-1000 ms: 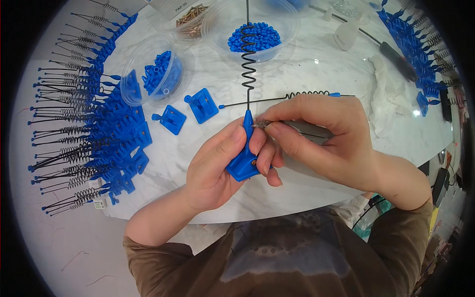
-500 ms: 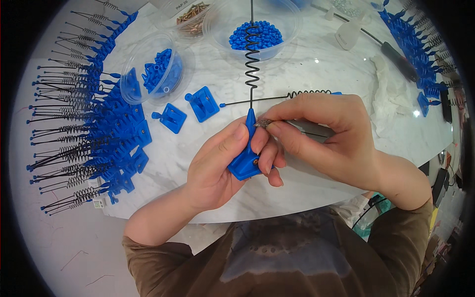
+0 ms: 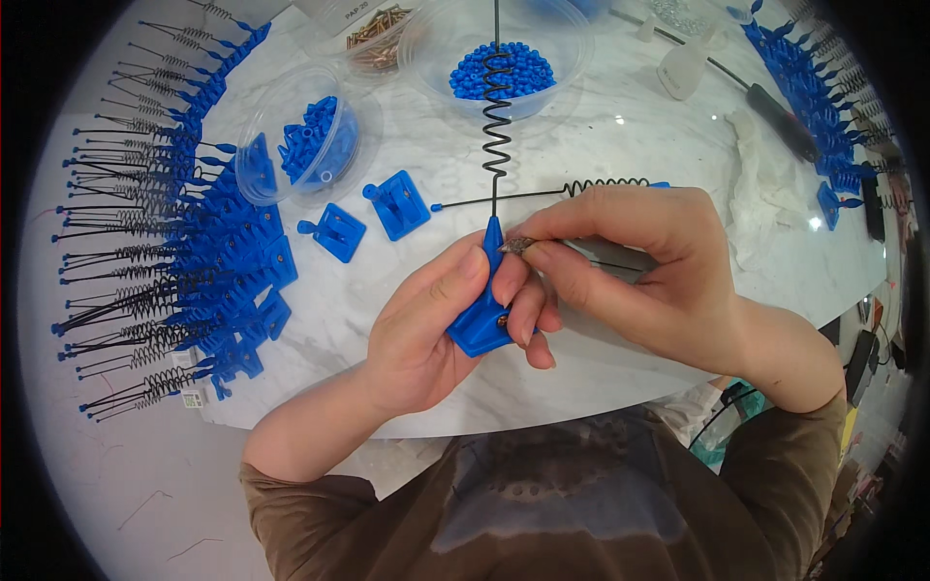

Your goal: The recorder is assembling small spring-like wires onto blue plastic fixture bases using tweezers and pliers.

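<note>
Upright in my left hand (image 3: 417, 324) is a blue plastic base (image 3: 475, 332) with a tapered neck. Thumb and fingers wrap round it, and a small brass-coloured screw head shows low on its side. From the neck rises a black coiled wire (image 3: 497, 136), which passes in front of a tub of blue beads. My right hand (image 3: 668, 266) pinches a small grey-brown pointed piece (image 3: 516, 246), too small to name; its tip is against or very close to the neck. Beyond the right hand lies another black coiled wire (image 3: 605, 184), partly hidden by the fingers.
Two loose blue bases (image 3: 402, 205) lie ahead of my left hand. Tubs hold blue cones (image 3: 310, 136), blue beads (image 3: 504, 73) and brass-coloured screws (image 3: 378, 39). Finished-looking coiled pieces (image 3: 223, 252) crowd the left edge, more (image 3: 804, 107) the right. A black-handled screwdriver (image 3: 780, 121) lies far right.
The blue base and its coiled wire have shifted very slightly down and to the right in my left hand. My right hand keeps its pinch at the neck.
</note>
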The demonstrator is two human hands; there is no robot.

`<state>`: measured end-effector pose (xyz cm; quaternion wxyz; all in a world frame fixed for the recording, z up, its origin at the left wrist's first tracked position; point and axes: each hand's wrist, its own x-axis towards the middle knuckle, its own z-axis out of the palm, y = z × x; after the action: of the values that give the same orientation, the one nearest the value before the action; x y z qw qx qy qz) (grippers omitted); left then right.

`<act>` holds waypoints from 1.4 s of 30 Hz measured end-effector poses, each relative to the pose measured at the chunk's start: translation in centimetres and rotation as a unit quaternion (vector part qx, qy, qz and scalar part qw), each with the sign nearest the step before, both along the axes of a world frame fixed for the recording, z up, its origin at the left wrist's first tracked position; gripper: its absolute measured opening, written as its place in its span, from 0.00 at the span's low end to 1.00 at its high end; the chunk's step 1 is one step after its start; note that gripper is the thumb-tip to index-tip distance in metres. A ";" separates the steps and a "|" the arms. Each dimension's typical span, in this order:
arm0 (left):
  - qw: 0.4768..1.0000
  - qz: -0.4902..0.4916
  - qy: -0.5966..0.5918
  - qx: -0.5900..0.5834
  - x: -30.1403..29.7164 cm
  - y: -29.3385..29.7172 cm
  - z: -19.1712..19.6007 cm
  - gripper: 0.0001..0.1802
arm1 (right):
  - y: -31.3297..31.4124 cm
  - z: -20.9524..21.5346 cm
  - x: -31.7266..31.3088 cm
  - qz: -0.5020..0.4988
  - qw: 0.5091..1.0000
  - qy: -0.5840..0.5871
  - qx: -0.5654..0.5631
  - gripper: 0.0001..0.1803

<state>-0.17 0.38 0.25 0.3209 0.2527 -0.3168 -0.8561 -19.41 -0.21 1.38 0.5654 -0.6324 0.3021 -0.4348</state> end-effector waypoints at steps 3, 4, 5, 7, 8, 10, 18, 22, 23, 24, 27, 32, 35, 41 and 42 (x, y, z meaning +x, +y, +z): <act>1.000 0.001 -0.012 -0.006 -0.1 -0.1 0.1 0.19 | 0.1 0.0 0.1 -0.011 0.999 -0.017 0.030 0.07; 1.000 0.000 -0.012 -0.006 -0.1 -0.1 0.1 0.19 | 0.1 0.0 0.1 -0.016 1.000 -0.011 0.024 0.07; 1.000 -0.001 -0.008 -0.005 -0.1 -0.1 0.1 0.19 | 0.1 0.1 0.1 -0.020 1.000 -0.005 0.019 0.07; 1.000 -0.001 -0.004 -0.004 -0.1 -0.1 0.1 0.19 | 0.0 0.1 -0.1 -0.019 1.000 0.008 -0.003 0.07; 1.000 -0.002 -0.003 -0.004 -0.1 -0.1 0.0 0.19 | -0.1 0.0 -0.1 -0.017 0.999 0.021 -0.026 0.07; 1.000 -0.002 -0.002 -0.005 -0.1 -0.1 0.0 0.19 | -0.1 0.0 -0.1 -0.019 0.999 0.018 -0.023 0.07; 1.000 0.004 0.011 -0.006 -0.1 0.0 -0.1 0.19 | 0.0 0.0 0.1 -0.030 1.000 0.004 -0.007 0.07; 1.000 0.001 0.014 -0.005 0.0 0.0 -0.2 0.19 | -0.2 0.0 -0.1 -0.014 0.999 0.012 -0.029 0.07; 1.000 0.001 0.010 -0.003 0.0 0.0 -0.1 0.19 | -0.2 0.0 -0.2 -0.008 0.999 0.023 -0.048 0.07; 1.000 0.000 0.007 -0.001 -0.1 0.0 0.0 0.19 | -0.2 0.0 -0.2 -0.009 0.999 0.023 -0.048 0.07; 1.000 0.003 0.000 -0.003 0.0 0.0 -0.1 0.19 | -0.1 -0.2 0.0 -0.005 1.000 0.005 -0.026 0.06; 1.000 -0.002 0.005 -0.004 0.0 0.0 -0.2 0.19 | 0.0 -0.2 0.1 -0.013 1.000 -0.006 -0.014 0.06; 1.000 -0.004 0.005 -0.006 0.0 0.0 -0.2 0.19 | -0.2 -0.2 -0.1 0.000 1.000 -0.002 -0.024 0.06; 1.000 -0.006 0.013 -0.013 0.0 0.0 -0.2 0.19 | 0.0 -0.2 0.0 -0.004 1.000 -0.029 0.011 0.06; 1.000 -0.005 0.013 -0.011 0.0 0.0 -0.2 0.18 | 0.0 -0.2 0.0 -0.004 1.000 -0.029 0.011 0.06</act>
<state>-0.17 0.37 0.01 0.3239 0.2361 -0.3230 -0.8574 -19.37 -0.20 1.20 0.5790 -0.6120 0.2930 -0.4520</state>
